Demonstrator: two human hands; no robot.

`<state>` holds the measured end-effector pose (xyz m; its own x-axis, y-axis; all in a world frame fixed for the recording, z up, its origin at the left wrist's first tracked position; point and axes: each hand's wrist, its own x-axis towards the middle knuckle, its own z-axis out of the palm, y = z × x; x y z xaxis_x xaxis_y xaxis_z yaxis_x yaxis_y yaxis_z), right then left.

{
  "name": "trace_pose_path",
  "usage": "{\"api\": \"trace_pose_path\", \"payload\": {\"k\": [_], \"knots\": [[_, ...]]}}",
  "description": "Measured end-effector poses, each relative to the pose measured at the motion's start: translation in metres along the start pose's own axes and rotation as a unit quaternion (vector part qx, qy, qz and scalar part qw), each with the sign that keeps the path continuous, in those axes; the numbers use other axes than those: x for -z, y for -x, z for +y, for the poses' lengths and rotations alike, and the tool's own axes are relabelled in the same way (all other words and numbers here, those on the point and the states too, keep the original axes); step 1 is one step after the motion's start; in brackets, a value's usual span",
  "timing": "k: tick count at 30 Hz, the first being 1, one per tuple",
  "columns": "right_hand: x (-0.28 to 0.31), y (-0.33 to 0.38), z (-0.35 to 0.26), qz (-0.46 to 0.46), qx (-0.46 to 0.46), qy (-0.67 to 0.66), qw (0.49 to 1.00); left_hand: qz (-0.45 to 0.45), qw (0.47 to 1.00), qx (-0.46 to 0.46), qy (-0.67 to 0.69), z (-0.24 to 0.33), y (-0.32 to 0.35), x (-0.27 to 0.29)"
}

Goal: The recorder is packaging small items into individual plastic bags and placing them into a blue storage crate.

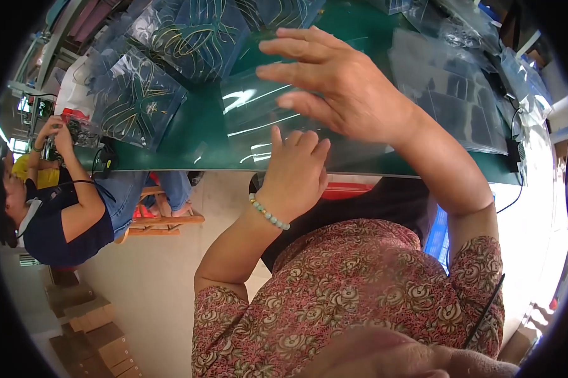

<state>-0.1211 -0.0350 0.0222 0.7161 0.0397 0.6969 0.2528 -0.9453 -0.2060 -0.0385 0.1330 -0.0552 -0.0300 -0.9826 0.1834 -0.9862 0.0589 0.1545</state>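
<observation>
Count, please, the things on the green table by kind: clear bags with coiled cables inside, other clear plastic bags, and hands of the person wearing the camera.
Clear bags with coiled cables: 2 plainly seen, at the far left; more may be hidden
Empty clear bag under the hands: 1
Clear bag with dark parts at the right: 1
Hands: 2, left hand and right hand
Total: 6

Green table (196,135) running from nine to three o'clock, clear bags of coiled cable (139,101) at ten o'clock, seated co-worker (63,208) at eight o'clock, wooden stool (161,222) beside them, cardboard boxes (95,334) at seven o'clock.
</observation>
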Motion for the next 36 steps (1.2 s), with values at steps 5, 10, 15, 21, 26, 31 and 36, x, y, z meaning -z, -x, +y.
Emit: {"api": "trace_pose_path", "payload": {"k": [5, 10, 15, 21, 26, 31, 36], "knots": [[-0.08, -0.014, 0.049, -0.27, -0.186, 0.072, 0.942, 0.049, 0.996, 0.029, 0.065, 0.009, 0.014, -0.014], [-0.095, -0.007, 0.072, -0.401, -0.269, 0.13, 0.866, 0.064, 0.99, 0.01, 0.127, 0.016, 0.033, -0.021], [-0.102, -0.001, 0.081, -0.376, -0.26, 0.132, 0.88, 0.124, 0.988, 0.01, 0.093, 0.004, 0.032, -0.037], [-0.095, -0.007, 0.073, -0.327, -0.25, 0.144, 0.9, 0.054, 0.993, -0.023, 0.101, -0.006, 0.038, -0.013], [-0.116, 0.015, 0.077, -0.269, -0.292, 0.145, 0.906, -0.017, 0.993, -0.05, 0.101, -0.02, 0.043, -0.002], [-0.119, 0.005, 0.074, -0.254, -0.339, 0.155, 0.893, -0.115, 0.983, -0.021, 0.141, -0.041, 0.02, 0.045], [-0.126, -0.006, 0.091, -0.239, -0.369, 0.16, 0.884, 0.024, 0.992, 0.117, 0.036, -0.018, -0.05, 0.01]]}}
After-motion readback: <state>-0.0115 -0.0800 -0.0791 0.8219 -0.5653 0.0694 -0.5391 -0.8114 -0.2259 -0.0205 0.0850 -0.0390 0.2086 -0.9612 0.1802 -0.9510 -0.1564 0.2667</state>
